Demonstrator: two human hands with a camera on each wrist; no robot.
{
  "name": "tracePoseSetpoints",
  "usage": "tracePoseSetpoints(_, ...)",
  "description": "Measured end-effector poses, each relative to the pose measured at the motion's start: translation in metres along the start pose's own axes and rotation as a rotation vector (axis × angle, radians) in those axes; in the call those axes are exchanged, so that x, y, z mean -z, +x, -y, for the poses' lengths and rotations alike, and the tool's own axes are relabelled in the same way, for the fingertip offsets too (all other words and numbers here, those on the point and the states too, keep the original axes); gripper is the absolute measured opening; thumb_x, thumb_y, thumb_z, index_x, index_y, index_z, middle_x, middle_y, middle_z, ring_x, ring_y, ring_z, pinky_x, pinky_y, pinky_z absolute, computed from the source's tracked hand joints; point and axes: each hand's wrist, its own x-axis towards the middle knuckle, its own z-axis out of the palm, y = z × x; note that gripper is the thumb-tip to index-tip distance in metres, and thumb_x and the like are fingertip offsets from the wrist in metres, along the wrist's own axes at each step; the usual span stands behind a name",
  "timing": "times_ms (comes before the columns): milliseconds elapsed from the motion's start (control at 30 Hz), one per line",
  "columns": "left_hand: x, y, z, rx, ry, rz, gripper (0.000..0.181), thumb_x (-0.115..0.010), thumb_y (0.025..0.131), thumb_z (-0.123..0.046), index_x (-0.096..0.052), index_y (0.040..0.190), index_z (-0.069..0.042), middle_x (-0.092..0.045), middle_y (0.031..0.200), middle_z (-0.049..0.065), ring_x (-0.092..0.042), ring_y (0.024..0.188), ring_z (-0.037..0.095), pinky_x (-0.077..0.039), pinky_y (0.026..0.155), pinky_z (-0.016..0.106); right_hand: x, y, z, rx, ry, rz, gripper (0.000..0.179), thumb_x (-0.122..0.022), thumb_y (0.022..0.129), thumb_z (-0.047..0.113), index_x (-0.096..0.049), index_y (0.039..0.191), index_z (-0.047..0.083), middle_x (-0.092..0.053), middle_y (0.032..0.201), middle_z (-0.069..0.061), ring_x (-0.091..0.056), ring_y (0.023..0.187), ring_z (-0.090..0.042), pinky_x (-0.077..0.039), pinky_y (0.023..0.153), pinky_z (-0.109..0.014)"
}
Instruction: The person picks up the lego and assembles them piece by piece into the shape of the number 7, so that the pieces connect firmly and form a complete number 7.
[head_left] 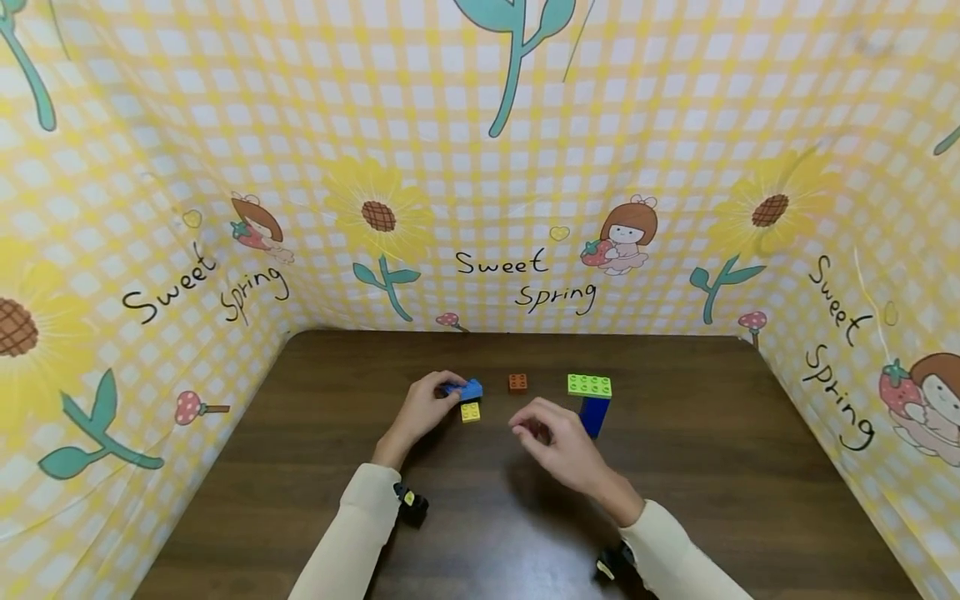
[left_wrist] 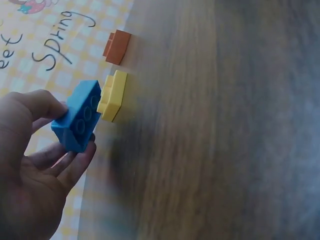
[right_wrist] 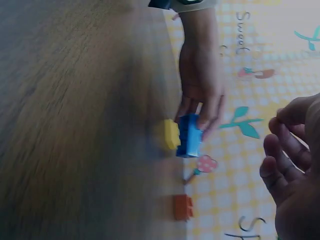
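My left hand (head_left: 425, 410) pinches a light blue toy building brick (left_wrist: 79, 114) between thumb and fingers. The blue brick is tilted, and its hollow underside with round tubes shows in the left wrist view. Close beside it, a small yellow brick (head_left: 470, 412) sits on the table, studs up; whether the two touch I cannot tell. My right hand (head_left: 564, 446) hovers over the table with loosely curled fingers and nothing between them. Near it stands a dark blue stack (head_left: 593, 417) topped by a lime green brick (head_left: 589, 385).
A small orange-brown brick (head_left: 517, 382) lies on the dark wooden table (head_left: 480, 517), between the yellow brick and the green-topped stack. Behind and on both sides hangs a yellow checked cloth (head_left: 480, 183) printed with flowers. Each wrist wears a small black camera.
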Motion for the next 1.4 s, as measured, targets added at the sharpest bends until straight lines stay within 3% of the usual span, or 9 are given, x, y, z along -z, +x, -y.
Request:
tracePoseSetpoints(200, 0.002, -0.002, 0.004, 0.003, -0.056, -0.044, 0.018, -0.066, 0.107, -0.017, -0.079, 0.119, -0.018, -0.075, 0.126, 0.006, -0.068, 0.116, 0.026, -0.054, 0.101, 0.05, -0.025, 0.02, -0.013, -0.097, -0.081, 0.165, 0.007, -0.072, 0.103, 0.012, -0.076, 0.106, 0.018, -0.071, 0.099, 0.007, -0.059, 0.08, -0.004, -0.054, 0.07, -0.023)
tracePoseSetpoints(300, 0.003, -0.003, 0.006, 0.023, -0.091, -0.064, 0.019, -0.067, 0.107, -0.021, -0.08, 0.12, -0.018, -0.077, 0.124, 0.007, -0.071, 0.109, 0.023, -0.056, 0.097, 0.045, -0.035, 0.03, -0.021, -0.112, -0.137, 0.219, 0.008, -0.072, 0.103, 0.014, -0.076, 0.11, 0.013, -0.071, 0.101, 0.006, -0.062, 0.084, -0.006, -0.055, 0.074, -0.024)
tracePoseSetpoints(433, 0.003, -0.005, 0.007, 0.077, -0.123, -0.078, 0.022, -0.066, 0.108, -0.025, -0.079, 0.125, -0.019, -0.077, 0.126, 0.009, -0.073, 0.098, 0.02, -0.055, 0.085, 0.034, -0.046, 0.041, -0.028, -0.105, -0.236, 0.276, 0.015, -0.073, 0.102, 0.013, -0.075, 0.116, 0.011, -0.07, 0.108, 0.004, -0.066, 0.094, -0.01, -0.059, 0.082, -0.029)
tracePoseSetpoints(600, 0.004, -0.007, 0.009, 0.121, -0.165, -0.072, 0.025, -0.064, 0.108, -0.023, -0.077, 0.129, -0.018, -0.077, 0.126, 0.013, -0.074, 0.098, 0.022, -0.052, 0.078, 0.029, -0.055, 0.049, -0.035, -0.075, -0.364, 0.337, 0.019, -0.073, 0.102, 0.015, -0.073, 0.121, 0.011, -0.069, 0.119, -0.001, -0.066, 0.108, -0.017, -0.059, 0.093, -0.038)
tracePoseSetpoints(933, 0.001, -0.01, 0.011, 0.126, -0.25, -0.049, 0.029, -0.067, 0.107, -0.026, -0.076, 0.131, -0.014, -0.076, 0.128, 0.016, -0.078, 0.102, 0.027, -0.062, 0.091, 0.039, -0.065, 0.057, -0.048, -0.05, -0.508, 0.505, 0.034, -0.071, 0.104, 0.018, -0.068, 0.137, 0.01, -0.063, 0.146, -0.007, -0.059, 0.134, -0.024, -0.052, 0.113, -0.041)
tracePoseSetpoints(1133, 0.0, -0.011, 0.01, 0.142, -0.211, -0.059, 0.029, -0.07, 0.104, -0.022, -0.077, 0.132, -0.018, -0.076, 0.129, 0.014, -0.075, 0.111, 0.025, -0.057, 0.085, 0.03, -0.068, 0.057, -0.048, -0.037, -0.475, 0.504, 0.02, -0.075, 0.099, 0.009, -0.074, 0.118, 0.014, -0.068, 0.126, -0.002, -0.061, 0.116, -0.02, -0.055, 0.1, -0.037)
tracePoseSetpoints(1400, -0.001, -0.013, 0.011, 0.159, -0.316, -0.057, 0.028, -0.07, 0.105, -0.016, -0.074, 0.132, -0.009, -0.074, 0.131, 0.017, -0.077, 0.103, 0.023, -0.063, 0.088, 0.035, -0.068, 0.054, -0.043, -0.021, -0.444, 0.519, 0.017, -0.08, 0.097, 0.016, -0.074, 0.114, 0.015, -0.068, 0.119, -0.002, -0.06, 0.106, -0.019, -0.055, 0.092, -0.036)
